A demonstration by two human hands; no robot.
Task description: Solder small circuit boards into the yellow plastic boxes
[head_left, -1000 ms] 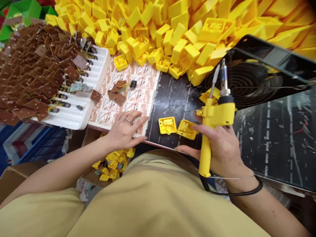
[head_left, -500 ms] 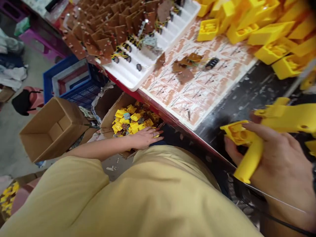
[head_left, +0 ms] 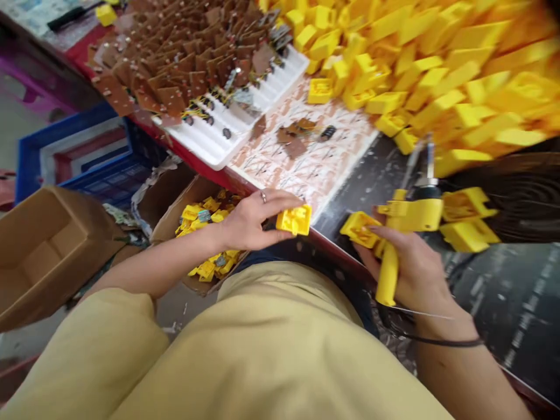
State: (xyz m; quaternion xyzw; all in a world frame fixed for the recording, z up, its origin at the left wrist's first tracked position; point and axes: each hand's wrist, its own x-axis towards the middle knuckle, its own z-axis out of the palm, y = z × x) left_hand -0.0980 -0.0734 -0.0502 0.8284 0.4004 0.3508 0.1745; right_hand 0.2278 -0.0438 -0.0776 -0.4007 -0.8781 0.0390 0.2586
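Pinching a small yellow box (head_left: 295, 220) between thumb and fingers, the left hand (head_left: 245, 221) sits just left of the middle of the frame, the box at its right-hand end. Across a gap to the right, nearly level with it, is a second yellow box (head_left: 361, 228), which appears held by the thumb and fingers of the right hand (head_left: 411, 259), the nearer hand to it. That same hand grips a yellow soldering gun (head_left: 415, 216), its long axis running up the frame: metal tip toward the top, handle toward the bottom. Both boxes are near the front edge of a dark tabletop (head_left: 350, 198); their height above it is hard to tell. A heap of yellow boxes (head_left: 437, 76) fills the upper right, and brown circuit boards (head_left: 175, 64) crowd a white foam tray (head_left: 223, 149) at upper left. Lower left, cardboard cartons (head_left: 48, 245) stand beside a blue crate (head_left: 26, 169).
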